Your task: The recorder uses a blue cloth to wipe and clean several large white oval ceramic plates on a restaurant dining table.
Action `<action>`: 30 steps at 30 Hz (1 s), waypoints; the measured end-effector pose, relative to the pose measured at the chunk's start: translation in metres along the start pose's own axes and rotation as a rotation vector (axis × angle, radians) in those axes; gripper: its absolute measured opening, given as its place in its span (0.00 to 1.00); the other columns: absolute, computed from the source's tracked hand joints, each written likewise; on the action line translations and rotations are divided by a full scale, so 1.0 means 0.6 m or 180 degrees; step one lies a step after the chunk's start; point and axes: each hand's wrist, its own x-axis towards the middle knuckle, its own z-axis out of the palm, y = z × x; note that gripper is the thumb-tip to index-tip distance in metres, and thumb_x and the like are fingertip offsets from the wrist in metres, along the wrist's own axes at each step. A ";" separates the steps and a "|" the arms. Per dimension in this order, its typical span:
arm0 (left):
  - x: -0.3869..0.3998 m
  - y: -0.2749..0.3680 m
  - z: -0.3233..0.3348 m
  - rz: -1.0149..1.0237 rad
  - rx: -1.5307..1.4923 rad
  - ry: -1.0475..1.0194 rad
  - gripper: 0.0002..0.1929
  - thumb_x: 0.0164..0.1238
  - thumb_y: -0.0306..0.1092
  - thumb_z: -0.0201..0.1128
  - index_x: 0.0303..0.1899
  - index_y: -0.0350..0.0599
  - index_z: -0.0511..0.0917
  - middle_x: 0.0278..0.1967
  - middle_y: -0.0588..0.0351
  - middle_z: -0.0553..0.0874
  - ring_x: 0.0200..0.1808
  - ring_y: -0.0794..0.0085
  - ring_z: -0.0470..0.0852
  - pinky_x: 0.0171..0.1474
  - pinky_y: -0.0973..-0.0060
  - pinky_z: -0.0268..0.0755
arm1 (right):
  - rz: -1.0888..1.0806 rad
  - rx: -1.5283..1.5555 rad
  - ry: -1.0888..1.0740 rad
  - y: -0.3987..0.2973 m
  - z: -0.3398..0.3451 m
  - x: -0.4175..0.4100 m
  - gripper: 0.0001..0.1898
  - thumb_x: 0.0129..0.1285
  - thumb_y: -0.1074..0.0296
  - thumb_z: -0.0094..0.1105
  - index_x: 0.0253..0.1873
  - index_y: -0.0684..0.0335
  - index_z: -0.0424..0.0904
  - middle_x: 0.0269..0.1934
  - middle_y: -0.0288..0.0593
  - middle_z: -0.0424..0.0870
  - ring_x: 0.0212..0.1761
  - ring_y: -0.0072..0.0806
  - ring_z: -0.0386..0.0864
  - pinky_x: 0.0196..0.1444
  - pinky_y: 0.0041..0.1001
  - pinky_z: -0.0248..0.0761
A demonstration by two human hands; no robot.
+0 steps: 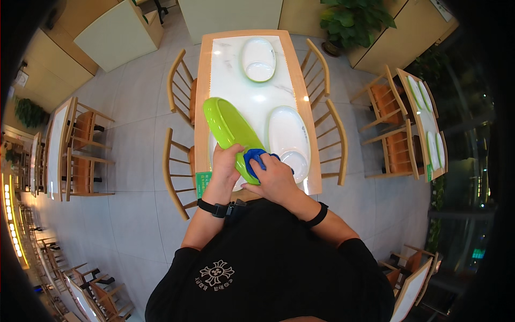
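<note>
My left hand [226,163] grips the lower left rim of a glossy lime-green oval plate [229,120], raised over the near left part of the table and tilted with its green underside towards me. In my right hand [274,177] is a bunched blue cloth [255,159], pressed against the plate's near end. Just right of it, a white oval divided plate [286,129] with a round compartment lies on the tabletop. Part of another white plate shows beneath the raised one, mostly hidden.
The wood-edged table [297,86] has a white marbled top. At its far end lies another white divided plate [257,52]. A green card [204,183] bearing writing is at the near left corner. Wooden chairs [175,169] flank both sides. A potted plant [346,24] stands beyond, right.
</note>
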 end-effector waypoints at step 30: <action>-0.070 0.040 -0.007 0.0843 0.1758 -0.1369 0.30 0.65 0.16 0.68 0.69 0.42 0.74 0.62 0.56 0.83 0.64 0.70 0.82 0.66 0.69 0.76 | -0.0765 0.0511 0.1504 -0.009 -0.025 0.101 0.24 0.57 0.70 0.71 0.61 0.52 0.87 0.68 0.47 0.79 0.57 0.49 0.76 0.66 0.47 0.72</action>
